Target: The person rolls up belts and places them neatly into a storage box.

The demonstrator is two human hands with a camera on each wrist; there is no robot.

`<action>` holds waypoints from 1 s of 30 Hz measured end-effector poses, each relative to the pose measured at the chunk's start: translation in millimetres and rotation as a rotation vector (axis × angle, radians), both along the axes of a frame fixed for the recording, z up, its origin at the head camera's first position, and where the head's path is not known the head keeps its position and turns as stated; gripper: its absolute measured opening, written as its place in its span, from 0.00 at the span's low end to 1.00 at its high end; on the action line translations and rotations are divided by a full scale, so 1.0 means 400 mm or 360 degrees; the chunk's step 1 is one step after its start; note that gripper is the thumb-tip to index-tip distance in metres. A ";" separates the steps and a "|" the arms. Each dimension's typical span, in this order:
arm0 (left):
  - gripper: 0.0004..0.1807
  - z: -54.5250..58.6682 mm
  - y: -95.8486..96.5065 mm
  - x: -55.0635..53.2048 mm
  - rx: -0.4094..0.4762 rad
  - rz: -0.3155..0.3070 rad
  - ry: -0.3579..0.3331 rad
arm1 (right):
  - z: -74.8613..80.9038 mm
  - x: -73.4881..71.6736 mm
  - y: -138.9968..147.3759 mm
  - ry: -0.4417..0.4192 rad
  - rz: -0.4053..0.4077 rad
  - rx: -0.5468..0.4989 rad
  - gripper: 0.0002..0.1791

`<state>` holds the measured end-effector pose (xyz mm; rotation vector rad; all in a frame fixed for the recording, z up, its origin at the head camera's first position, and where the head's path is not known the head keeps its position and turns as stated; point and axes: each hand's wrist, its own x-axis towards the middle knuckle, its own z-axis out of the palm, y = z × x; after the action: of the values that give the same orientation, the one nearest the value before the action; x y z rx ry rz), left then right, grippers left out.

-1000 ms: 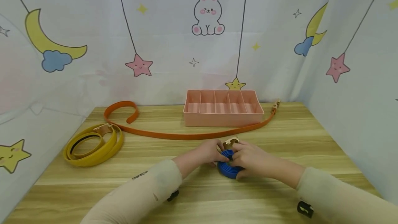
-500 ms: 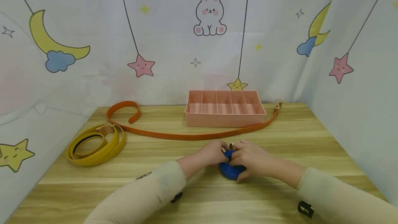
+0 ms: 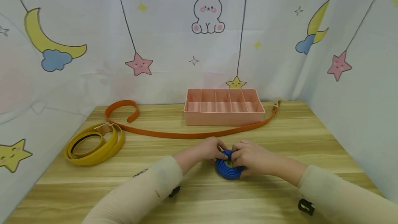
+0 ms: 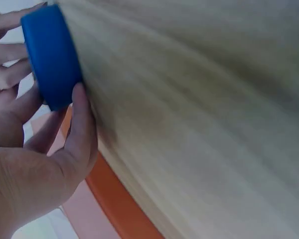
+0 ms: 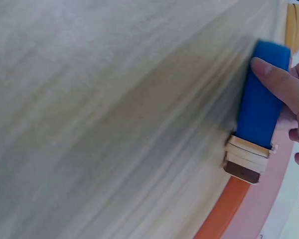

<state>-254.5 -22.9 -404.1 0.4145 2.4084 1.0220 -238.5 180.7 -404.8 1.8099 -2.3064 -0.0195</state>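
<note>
A blue belt (image 3: 229, 174) stands rolled on its edge on the table in the head view, with layers wound round an open centre. My left hand (image 3: 211, 149) pinches its left side; in the left wrist view, the fingers (image 4: 82, 107) reach the belt's lower edge. My right hand (image 3: 253, 157) grips the right side, with fingertips inside the coil. The right wrist view has the right thumb (image 5: 269, 72) pressed on the outer face of the strap. There the gold buckle (image 5: 246, 158) sits at the strap's end; in the head view it is hidden.
A pink divided box (image 3: 224, 118) stands at the back of the wooden table (image 3: 217, 203). An orange strap (image 3: 183, 136) with a metal clasp curves in front of it. At the left lies a coiled yellow belt (image 3: 93, 155). Printed curtains (image 3: 171, 27) enclose the table.
The buckle, visible between the hands in the head view a second ago, has dropped out of sight behind them. Both hands still hold the blue coil at nearly the same place.
</note>
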 end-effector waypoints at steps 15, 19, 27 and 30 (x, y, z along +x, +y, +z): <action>0.20 -0.008 0.024 0.041 -0.0178 0.0106 0.0432 | -0.027 -0.014 -0.034 -0.0003 -0.0053 -0.0147 0.25; 0.21 -0.005 0.038 0.039 -0.0250 0.0024 0.0497 | -0.018 -0.013 -0.015 -0.0135 -0.0025 -0.0200 0.25; 0.21 0.004 0.037 0.022 -0.0283 -0.0123 0.0447 | 0.022 0.001 -0.006 -0.0251 -0.0129 0.0012 0.26; 0.20 0.008 0.041 0.018 -0.0312 -0.0152 0.0430 | 0.030 0.003 -0.015 -0.0206 -0.0150 0.0125 0.24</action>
<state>-247.2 -6.5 -400.8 0.6242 2.6674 0.7180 -237.2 174.9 -392.9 1.7867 -2.5124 -0.0073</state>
